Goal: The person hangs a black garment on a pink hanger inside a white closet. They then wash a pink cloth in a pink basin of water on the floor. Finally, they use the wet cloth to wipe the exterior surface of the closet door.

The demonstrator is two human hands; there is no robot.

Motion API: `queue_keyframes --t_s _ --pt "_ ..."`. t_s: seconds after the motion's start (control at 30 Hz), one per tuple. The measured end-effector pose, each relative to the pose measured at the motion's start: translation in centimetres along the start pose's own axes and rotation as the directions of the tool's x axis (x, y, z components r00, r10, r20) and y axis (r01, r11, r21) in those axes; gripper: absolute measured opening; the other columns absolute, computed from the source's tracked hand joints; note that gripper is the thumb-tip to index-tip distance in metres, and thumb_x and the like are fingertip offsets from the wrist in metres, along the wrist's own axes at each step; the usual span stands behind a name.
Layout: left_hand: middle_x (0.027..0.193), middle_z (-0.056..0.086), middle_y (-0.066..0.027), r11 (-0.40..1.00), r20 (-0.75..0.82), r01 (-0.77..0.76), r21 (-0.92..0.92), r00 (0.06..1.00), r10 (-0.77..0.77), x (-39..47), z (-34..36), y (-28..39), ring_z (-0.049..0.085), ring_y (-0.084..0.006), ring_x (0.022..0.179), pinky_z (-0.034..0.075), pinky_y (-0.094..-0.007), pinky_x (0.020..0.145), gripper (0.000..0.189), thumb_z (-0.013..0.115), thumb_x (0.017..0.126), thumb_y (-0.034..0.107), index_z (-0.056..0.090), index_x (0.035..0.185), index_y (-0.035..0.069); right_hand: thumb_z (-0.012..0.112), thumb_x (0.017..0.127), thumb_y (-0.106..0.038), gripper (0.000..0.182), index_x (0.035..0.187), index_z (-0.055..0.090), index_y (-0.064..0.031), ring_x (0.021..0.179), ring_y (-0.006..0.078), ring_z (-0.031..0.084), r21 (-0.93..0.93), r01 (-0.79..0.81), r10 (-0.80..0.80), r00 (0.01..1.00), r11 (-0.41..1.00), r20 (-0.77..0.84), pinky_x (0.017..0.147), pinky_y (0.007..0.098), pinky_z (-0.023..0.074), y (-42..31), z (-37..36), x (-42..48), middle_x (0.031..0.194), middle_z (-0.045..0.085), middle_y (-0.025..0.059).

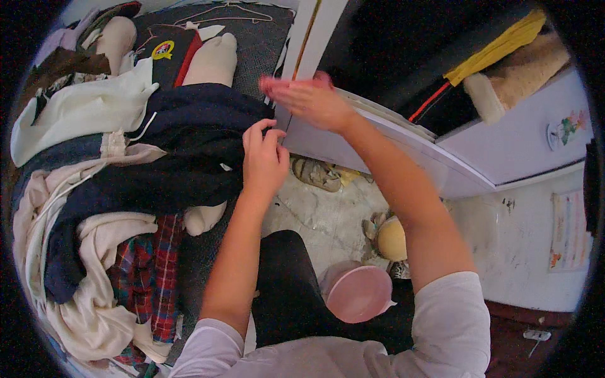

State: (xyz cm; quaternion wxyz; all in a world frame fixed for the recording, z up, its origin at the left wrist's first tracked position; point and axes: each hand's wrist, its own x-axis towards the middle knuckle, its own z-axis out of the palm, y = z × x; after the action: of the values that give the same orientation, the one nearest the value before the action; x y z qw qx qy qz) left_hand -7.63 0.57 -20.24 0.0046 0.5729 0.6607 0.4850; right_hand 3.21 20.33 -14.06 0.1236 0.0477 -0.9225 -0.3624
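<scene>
My left hand [267, 160] is at the right edge of a heap of black and navy clothing [198, 141], fingers loosely bent and apart, with nothing visible in its grasp. Whether its fingertips touch the cloth I cannot tell. Farther forward and to the right, my right hand [309, 101] is blurred, its fingers stretched out and nothing seen in it. It is in front of the white cabinet frame [307, 42]. A white garment [90, 108] lies left of the dark heap. Beyond the heap is a beige, rounded fabric piece [212, 59].
Red plaid cloth [165, 279] and cream satiny fabric [90, 330] lie at near left. A wire hanger [260, 19] is at the back. Right of me are an open cabinet with a yellow cloth [496, 47], a pink bucket [360, 294] and a striped shoe [315, 174] on the floor.
</scene>
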Motion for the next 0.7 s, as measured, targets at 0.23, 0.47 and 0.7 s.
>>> queue_keyframes --t_s 0.23,0.47,0.7 --pt "0.126 0.057 -0.0169 0.998 0.015 -0.018 0.057 1.000 0.017 -1.7 -0.4 0.0 0.052 -0.0411 0.120 0.047 -0.0482 0.100 0.026 0.065 0.077 -0.004 0.065 0.102 0.001 0.060 0.089 -0.014 0.054 0.143 0.058 -0.0115 0.147 0.0196 0.043 0.242 -0.012 0.047 0.989 0.970 -0.138 0.121 0.0392 0.0369 5.0 -1.7 0.8 0.156 0.050 0.0035" --pt "0.126 0.059 -0.0156 0.994 -0.021 -0.088 0.060 0.996 0.089 0.5 -0.8 3.8 0.054 -0.0398 0.119 0.046 -0.0473 0.103 0.027 0.064 0.077 -0.005 0.065 0.103 0.003 0.053 0.091 -0.020 0.056 0.146 0.055 -0.0084 0.153 0.0161 0.033 -0.025 0.072 -0.073 0.997 0.997 -0.038 0.127 0.0343 0.0252 2.8 0.3 -0.7 0.162 0.043 -0.0026" --pt "0.134 0.053 -0.0223 0.978 0.123 -0.050 0.205 0.992 0.025 6.1 -8.9 12.4 0.048 -0.0432 0.126 0.043 -0.0480 0.108 0.037 0.065 0.078 -0.004 0.062 0.114 -0.002 0.053 0.091 -0.018 0.051 0.142 0.059 -0.0095 0.150 0.0141 0.037 0.077 0.109 -0.101 0.990 0.991 -0.101 0.126 0.0348 0.0277 12.3 -8.6 2.5 0.159 0.047 -0.0035"
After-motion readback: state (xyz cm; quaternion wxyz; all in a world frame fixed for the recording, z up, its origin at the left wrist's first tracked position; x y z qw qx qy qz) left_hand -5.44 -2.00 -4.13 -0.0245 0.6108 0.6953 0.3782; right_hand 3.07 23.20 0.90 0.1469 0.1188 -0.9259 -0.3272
